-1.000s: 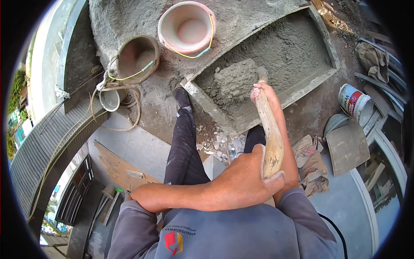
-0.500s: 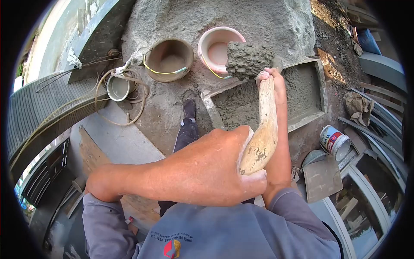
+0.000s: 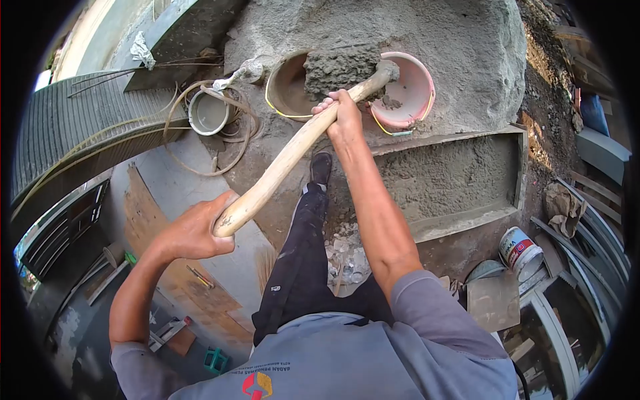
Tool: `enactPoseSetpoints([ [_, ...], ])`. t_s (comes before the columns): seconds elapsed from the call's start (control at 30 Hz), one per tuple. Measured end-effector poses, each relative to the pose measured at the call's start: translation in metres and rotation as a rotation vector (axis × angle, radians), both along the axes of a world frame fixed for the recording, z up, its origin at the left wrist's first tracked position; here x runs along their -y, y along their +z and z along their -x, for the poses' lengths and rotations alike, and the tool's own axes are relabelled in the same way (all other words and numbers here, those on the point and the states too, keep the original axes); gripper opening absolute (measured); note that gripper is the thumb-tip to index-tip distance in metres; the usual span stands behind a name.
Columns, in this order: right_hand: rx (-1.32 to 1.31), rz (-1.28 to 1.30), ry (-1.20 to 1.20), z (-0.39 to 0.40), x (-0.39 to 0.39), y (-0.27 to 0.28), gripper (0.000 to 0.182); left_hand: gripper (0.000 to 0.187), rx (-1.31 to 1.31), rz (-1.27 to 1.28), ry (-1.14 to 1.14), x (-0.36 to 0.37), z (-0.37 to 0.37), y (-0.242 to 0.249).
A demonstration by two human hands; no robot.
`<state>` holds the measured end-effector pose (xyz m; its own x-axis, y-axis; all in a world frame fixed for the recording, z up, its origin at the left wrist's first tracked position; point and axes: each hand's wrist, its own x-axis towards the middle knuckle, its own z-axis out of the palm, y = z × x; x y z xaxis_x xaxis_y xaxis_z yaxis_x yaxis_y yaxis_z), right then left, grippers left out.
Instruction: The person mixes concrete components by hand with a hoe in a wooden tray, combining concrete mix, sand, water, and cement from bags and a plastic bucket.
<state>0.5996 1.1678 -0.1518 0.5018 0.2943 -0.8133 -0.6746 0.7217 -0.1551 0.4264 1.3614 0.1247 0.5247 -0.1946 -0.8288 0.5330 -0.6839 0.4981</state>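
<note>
My left hand (image 3: pixel 200 227) is wrapped round the butt end of a pale wooden handle (image 3: pixel 277 170). Farther up the same handle, near the tool's head, my right hand (image 3: pixel 343 117) grips it. Wet grey mortar (image 3: pixel 341 69) is heaped on the tool's head, hiding the blade, and hangs over the dark bucket (image 3: pixel 285 100) at its right side. The pink bucket (image 3: pixel 417 90) stands just right of it, partly behind the tool's socket, with a little mortar inside. Below the pink bucket and to the right lies the mixing trough (image 3: pixel 460 223) with wet mortar in it.
A pile of grey sand or cement (image 3: pixel 460 33) rises behind the buckets. At the left are a small pail (image 3: pixel 208 112), a coiled hose (image 3: pixel 250 137) and a corrugated sheet (image 3: pixel 60 127). A paint bucket (image 3: pixel 521 252) and metal strips lie at the right.
The loaded tool has swung left, from above the trough and pink bucket to over the dark bucket. My left hand has moved left and away from my right arm. The whole view has shifted.
</note>
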Motion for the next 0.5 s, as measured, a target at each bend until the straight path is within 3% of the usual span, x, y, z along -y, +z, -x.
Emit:
enactPoseSetpoints([
  [0.1, 0.026, 0.121, 0.075, 0.029, -0.041, -0.017, 0.008, 0.039, 0.004, -0.205, 0.036, -0.026, 0.073, -0.084],
  [0.27, 0.251, 0.233, 0.106, 0.054, -0.045, -0.028, 0.008, 0.03, 0.305, -0.325, 0.112, -0.036, 0.163, -0.224],
  [0.4, 0.412, 0.284, 0.045, 0.052, 0.011, 0.021, 0.007, 0.029, 0.412, -0.175, 0.04, 0.025, 0.154, -0.206],
  [0.5, 0.366, 0.335, -0.03, 0.059, 0.091, 0.076, 0.009, 0.05, 0.398, 0.023, -0.074, 0.085, 0.139, -0.162],
])
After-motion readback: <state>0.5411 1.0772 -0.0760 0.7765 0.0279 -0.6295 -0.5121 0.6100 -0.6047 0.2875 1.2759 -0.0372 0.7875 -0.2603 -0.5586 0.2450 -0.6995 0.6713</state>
